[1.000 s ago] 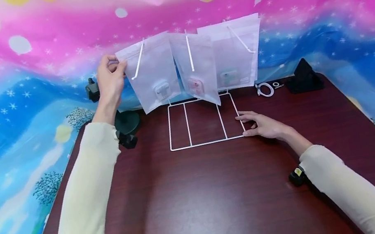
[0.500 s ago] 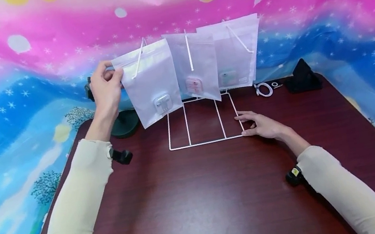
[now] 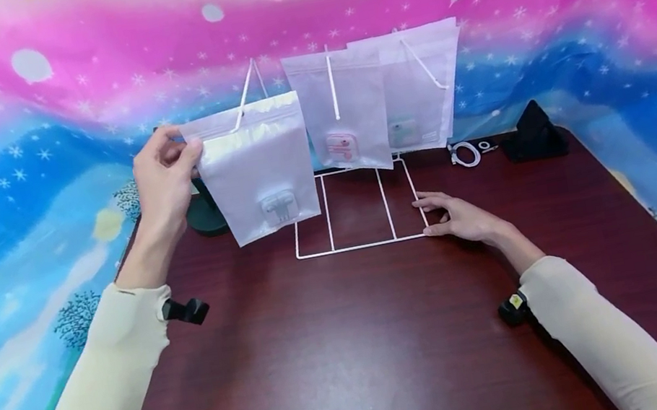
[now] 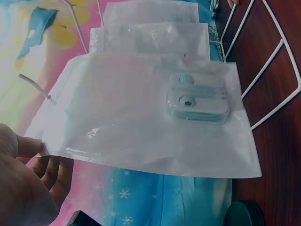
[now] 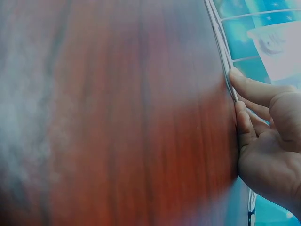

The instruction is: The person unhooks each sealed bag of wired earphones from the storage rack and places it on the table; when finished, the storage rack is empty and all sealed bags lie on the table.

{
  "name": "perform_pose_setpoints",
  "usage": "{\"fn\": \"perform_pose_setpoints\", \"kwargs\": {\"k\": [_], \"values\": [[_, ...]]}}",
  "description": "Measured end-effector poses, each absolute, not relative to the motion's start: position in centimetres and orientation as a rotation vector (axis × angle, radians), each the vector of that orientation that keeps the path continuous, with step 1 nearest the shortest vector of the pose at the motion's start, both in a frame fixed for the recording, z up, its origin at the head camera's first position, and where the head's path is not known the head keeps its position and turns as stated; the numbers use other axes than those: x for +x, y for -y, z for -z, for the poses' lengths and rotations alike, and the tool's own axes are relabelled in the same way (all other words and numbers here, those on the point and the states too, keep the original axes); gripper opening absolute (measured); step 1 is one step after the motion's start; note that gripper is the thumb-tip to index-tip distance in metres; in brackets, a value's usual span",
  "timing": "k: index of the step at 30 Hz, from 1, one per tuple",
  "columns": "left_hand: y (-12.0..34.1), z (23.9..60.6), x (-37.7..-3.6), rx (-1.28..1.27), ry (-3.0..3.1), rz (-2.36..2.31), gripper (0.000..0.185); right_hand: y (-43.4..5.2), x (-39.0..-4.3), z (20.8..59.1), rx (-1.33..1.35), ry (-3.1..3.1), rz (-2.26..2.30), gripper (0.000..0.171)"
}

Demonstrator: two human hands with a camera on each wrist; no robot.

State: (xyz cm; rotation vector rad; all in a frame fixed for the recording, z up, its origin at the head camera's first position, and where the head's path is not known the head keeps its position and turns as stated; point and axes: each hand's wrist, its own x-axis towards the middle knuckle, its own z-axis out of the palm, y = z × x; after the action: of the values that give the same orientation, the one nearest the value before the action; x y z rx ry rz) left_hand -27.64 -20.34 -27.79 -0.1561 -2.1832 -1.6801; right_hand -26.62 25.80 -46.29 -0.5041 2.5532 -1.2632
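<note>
My left hand (image 3: 162,179) pinches the upper left corner of a translucent white zip bag (image 3: 251,175) between thumb and fingers. Inside the bag's lower part is a pair of white earphones in a clear case (image 4: 197,96). A white wire hook (image 4: 34,85) passes through the bag near its top, its tip sticking out in front. Two more hanging rows, a middle bag (image 3: 342,96) with a pinkish earphone case and right-hand bags (image 3: 425,63), stay on their hooks. My right hand (image 3: 463,219) holds the right front corner of the white wire rack's base (image 3: 362,246), thumb at the front bar.
A round dark green base (image 3: 207,217) stands behind the held bag at left. Back right, a coiled white cable (image 3: 465,155) and a black stand (image 3: 533,136) sit on the dark wooden table (image 3: 353,347). Patterned cloth (image 3: 110,126) rises around the table.
My left hand has drawn the left bag toward me, down and left, along its hook. The middle bag has swung back flatter. My right hand stays at the rack's corner.
</note>
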Motion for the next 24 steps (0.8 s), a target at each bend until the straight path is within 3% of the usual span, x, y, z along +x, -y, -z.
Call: {"fn": "perform_pose_setpoints", "kwargs": {"k": [24], "values": [[21.9, 25.7, -21.6, -0.280, 1.985, 1.771, 0.018, -25.5, -26.6, 46.3, -0.482, -2.563, 1.253, 0.062]]}}
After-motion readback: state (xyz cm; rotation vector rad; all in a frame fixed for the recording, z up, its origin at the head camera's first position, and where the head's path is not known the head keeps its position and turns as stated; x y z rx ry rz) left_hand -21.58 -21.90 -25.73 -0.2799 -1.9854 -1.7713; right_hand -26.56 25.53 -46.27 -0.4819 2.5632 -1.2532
